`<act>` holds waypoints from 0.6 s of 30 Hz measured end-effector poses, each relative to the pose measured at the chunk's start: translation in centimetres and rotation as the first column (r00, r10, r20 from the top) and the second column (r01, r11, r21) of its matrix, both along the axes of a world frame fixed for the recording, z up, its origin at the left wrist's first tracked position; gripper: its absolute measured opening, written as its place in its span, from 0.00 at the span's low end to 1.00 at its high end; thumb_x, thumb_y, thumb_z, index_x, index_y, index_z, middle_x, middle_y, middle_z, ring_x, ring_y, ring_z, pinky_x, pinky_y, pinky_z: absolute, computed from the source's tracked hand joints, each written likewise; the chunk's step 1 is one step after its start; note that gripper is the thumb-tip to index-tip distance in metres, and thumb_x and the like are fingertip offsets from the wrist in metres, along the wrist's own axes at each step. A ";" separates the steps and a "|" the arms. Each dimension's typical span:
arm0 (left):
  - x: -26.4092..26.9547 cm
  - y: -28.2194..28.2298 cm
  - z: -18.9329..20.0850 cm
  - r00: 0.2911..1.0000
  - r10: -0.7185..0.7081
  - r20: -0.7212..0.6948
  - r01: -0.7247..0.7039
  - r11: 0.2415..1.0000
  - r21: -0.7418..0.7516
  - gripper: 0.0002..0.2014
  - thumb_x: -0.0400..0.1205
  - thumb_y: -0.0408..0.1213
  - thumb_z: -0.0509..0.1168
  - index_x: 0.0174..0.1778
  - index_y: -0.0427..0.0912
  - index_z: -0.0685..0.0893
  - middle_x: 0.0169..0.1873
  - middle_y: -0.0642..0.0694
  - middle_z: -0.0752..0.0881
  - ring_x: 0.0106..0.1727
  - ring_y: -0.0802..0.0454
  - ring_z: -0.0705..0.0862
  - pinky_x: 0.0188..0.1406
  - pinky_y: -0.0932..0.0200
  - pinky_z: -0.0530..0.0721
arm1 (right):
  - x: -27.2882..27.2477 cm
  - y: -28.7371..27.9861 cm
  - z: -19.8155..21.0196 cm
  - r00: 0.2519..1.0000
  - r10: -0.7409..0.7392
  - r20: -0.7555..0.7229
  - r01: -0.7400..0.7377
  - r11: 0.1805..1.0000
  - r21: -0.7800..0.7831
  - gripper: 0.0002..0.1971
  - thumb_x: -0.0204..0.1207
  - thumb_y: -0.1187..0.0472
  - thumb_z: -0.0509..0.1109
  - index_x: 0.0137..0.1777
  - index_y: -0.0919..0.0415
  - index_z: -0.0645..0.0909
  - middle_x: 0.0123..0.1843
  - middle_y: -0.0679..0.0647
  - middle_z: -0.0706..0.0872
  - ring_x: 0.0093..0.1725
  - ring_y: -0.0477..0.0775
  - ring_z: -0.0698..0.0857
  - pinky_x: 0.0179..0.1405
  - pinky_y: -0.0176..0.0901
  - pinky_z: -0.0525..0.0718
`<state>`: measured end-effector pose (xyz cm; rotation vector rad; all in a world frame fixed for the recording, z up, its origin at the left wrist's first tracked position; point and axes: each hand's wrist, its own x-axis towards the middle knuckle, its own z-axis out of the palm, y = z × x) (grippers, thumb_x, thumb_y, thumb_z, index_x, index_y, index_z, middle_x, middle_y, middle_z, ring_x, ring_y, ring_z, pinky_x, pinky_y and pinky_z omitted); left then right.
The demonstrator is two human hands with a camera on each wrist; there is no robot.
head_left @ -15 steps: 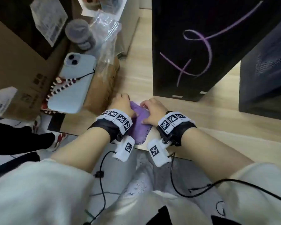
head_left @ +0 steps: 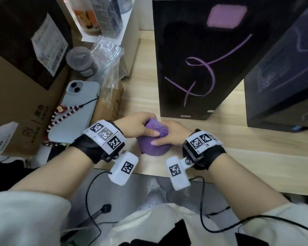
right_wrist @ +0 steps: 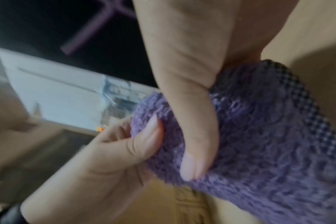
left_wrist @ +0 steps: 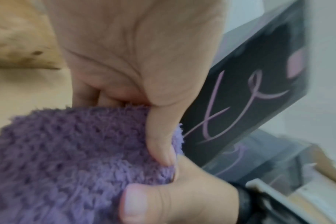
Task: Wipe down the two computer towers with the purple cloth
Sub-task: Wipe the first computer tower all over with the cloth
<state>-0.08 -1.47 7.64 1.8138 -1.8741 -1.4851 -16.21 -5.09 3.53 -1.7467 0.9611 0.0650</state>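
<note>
A purple fuzzy cloth (head_left: 153, 142) is bunched up just above the wooden table's front edge. My left hand (head_left: 142, 125) grips its left side and my right hand (head_left: 171, 134) grips its right side, thumbs pressed into the pile. The left wrist view shows the cloth (left_wrist: 73, 159) under my left hand (left_wrist: 144, 60). In the right wrist view my right hand (right_wrist: 192, 121) pinches the cloth (right_wrist: 269, 144). Behind the hands stands a black computer tower (head_left: 194, 59) with purple scribbles on it. A second dark tower (head_left: 283, 86) stands at the right.
A phone (head_left: 78, 110) with a beaded strap lies on a cardboard box (head_left: 16, 95) at the left. A plastic bag (head_left: 107, 55) and a grey jar (head_left: 82, 61) sit behind it. Bare wooden table (head_left: 256, 157) stretches to the right. Cables hang below the edge.
The cloth lay flat on the table under both hands; now both hands have gathered it into a bunch and raised it slightly.
</note>
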 end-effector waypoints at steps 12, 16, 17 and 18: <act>-4.1 -1.0 17.8 0.835 -0.135 -0.534 -0.200 0.829 -0.522 0.07 0.74 0.36 0.69 0.46 0.45 0.80 0.37 0.61 0.86 0.42 0.69 0.82 0.46 0.74 0.79 | -5.6 -1.1 18.5 0.669 -0.127 0.733 0.154 0.988 0.031 0.07 0.59 0.59 0.74 0.39 0.54 0.85 0.35 0.42 0.88 0.40 0.38 0.85 0.43 0.30 0.83; -5.2 -2.3 19.3 0.753 -0.113 -0.648 -0.454 0.623 -0.637 0.07 0.76 0.34 0.67 0.48 0.44 0.78 0.43 0.54 0.85 0.47 0.62 0.83 0.51 0.68 0.80 | -6.5 -0.6 20.6 0.409 -0.247 0.879 0.302 0.945 0.125 0.10 0.61 0.61 0.72 0.44 0.57 0.84 0.40 0.47 0.90 0.44 0.46 0.87 0.47 0.39 0.86; -5.3 -2.6 19.3 0.737 -0.091 -0.670 -0.530 0.536 -0.657 0.07 0.77 0.33 0.66 0.49 0.43 0.78 0.45 0.48 0.84 0.49 0.57 0.83 0.53 0.65 0.80 | -7.0 -0.5 20.8 0.323 -0.297 0.899 0.324 0.927 0.190 0.11 0.61 0.62 0.74 0.45 0.58 0.84 0.41 0.49 0.90 0.45 0.49 0.88 0.49 0.44 0.87; -5.2 -2.9 19.3 0.729 -0.063 -0.682 -0.592 0.441 -0.674 0.06 0.78 0.31 0.66 0.49 0.43 0.78 0.47 0.42 0.83 0.51 0.53 0.82 0.55 0.60 0.80 | -7.7 -0.6 20.7 0.233 -0.344 0.909 0.330 0.908 0.259 0.15 0.59 0.63 0.78 0.46 0.60 0.83 0.42 0.51 0.89 0.46 0.52 0.88 0.50 0.48 0.87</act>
